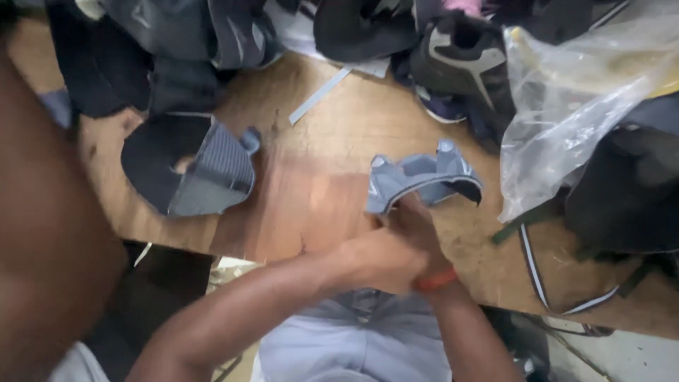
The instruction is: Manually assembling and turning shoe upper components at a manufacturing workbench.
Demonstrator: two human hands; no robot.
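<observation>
**Both hands at a grey shoe upper on the wooden bench**

The left hand (378, 258) and the right hand (414, 223) meet at the near edge of the worn wooden workbench (318, 198), the right one wearing an orange wristband (436, 280). The right hand's fingers close on the lower edge of a grey fabric shoe upper with dark lining and pale piping (421, 180), which rises toward 12 o'clock from them. The left hand lies against the right; blur hides whether it grips anything.

At 9 o'clock, well apart, lies a second grey ribbed upper piece with a black collar (194, 166). At 2 o'clock sits a crumpled clear plastic bag (566, 106). Along 12 o'clock, dark shoe parts (453, 56) are heaped.
</observation>
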